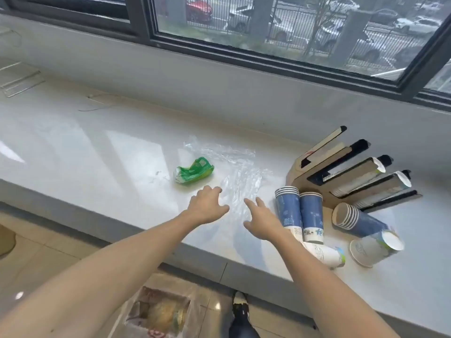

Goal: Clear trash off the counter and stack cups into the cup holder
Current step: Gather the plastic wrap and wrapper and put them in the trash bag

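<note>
A sheet of clear crumpled plastic film (234,167) lies flat on the white counter (97,154). My left hand (207,206) rests with spread fingers on its near left edge, and my right hand (261,220) hovers open over its near right edge. A crumpled green wrapper (192,172) lies just left of the film. To the right lie stacks of blue paper cups (299,213), another stack on its side (358,220), and white cups (327,254). Behind them leans a wooden cup holder (341,174) with slanted slots, some holding cups.
A bin lined with a plastic bag (158,313) stands on the floor below the counter edge, beside my shoe (240,306). A window (280,28) runs along the back. Clear acrylic stands (19,79) sit at the far left of the counter.
</note>
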